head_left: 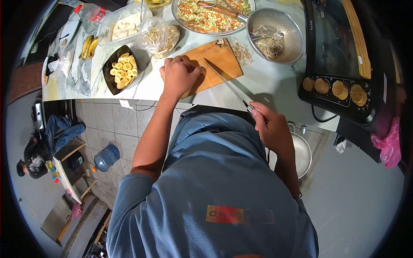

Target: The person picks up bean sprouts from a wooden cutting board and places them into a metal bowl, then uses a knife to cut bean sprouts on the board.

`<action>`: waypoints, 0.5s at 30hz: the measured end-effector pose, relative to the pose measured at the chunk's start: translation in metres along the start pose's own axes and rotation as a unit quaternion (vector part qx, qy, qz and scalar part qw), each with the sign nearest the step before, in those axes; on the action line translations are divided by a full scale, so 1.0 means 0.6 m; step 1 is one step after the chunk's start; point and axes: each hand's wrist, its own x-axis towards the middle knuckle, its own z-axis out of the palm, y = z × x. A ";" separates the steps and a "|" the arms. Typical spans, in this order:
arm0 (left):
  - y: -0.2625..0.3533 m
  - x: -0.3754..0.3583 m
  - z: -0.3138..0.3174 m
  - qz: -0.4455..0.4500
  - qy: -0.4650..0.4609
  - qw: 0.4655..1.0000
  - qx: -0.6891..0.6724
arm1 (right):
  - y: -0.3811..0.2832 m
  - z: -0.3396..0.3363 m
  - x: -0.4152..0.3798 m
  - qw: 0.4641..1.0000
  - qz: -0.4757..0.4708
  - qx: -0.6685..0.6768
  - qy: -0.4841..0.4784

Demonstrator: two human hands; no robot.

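My right hand (272,129) is wrapped round the handle of a knife (226,82), whose long thin blade slants up and left over a wooden cutting board (223,64). On the left part of the board, my left hand (180,76) has its fingers curled down. Something small and pale shows by its fingertips, but the fingers hide most of it. A small brownish scrap (221,42) lies at the board's far edge. Beside the board, thin shreds or bean sprouts (241,52) are scattered on the counter.
Left are a black bowl of banana slices (124,71), a bag of bean sprouts (161,38) and a plastic tub (124,26). Behind lies a tray of chopped vegetables (211,19); right, a metal bowl (290,32) and a black oven (340,56). A person (38,155) sits far left.
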 end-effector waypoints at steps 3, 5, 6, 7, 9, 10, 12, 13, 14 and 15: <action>-0.004 0.004 0.000 -0.012 0.004 1.000 -0.004 | 0.003 0.009 -0.008 1.000 -0.007 0.006 0.010; -0.006 0.004 0.001 0.000 0.010 1.000 -0.012 | 0.007 0.017 -0.011 1.000 -0.020 0.012 0.019; -0.007 0.004 0.002 0.002 0.010 1.000 -0.012 | 0.009 0.022 -0.012 0.999 -0.033 0.018 0.026; -0.007 0.003 0.005 0.002 0.008 1.000 -0.012 | 0.011 0.027 -0.014 0.999 -0.033 0.018 0.028; -0.007 0.004 0.006 0.004 0.007 1.000 -0.013 | 0.012 0.035 -0.017 0.999 -0.034 0.019 0.036; -0.007 0.003 0.006 0.003 0.006 1.000 -0.008 | 0.010 0.036 -0.019 0.999 -0.033 0.019 0.038; -0.007 0.002 0.007 0.003 0.005 1.000 -0.005 | 0.002 0.037 -0.023 0.999 -0.017 0.015 0.028; -0.006 0.002 0.008 -0.001 0.004 1.000 -0.003 | 0.000 0.038 -0.024 0.999 -0.017 0.015 0.030; -0.006 0.002 0.008 -0.005 0.003 1.000 -0.001 | -0.003 0.039 -0.025 1.000 -0.011 0.012 0.027; -0.006 0.002 0.008 -0.004 0.003 1.000 -0.001 | -0.004 0.040 -0.026 1.000 -0.005 0.008 0.024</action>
